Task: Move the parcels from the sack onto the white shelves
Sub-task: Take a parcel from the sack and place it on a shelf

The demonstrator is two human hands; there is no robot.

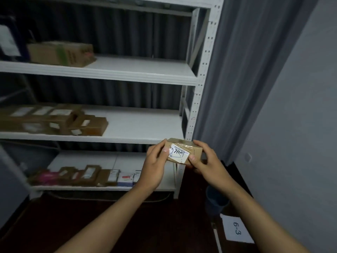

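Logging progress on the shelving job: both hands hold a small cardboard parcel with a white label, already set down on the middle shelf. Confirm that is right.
One detail is wrong. In the head view the left hand and right hand hold the small cardboard parcel with its white label in the air before the white shelves, not set down on the middle shelf.

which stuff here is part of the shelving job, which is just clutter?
Job:
- small parcel, held by left hand and right hand
- white shelves
- parcels already shelved

Clutter:
- grey curtain
- paper sign marked 6-3
- dark bin on the floor
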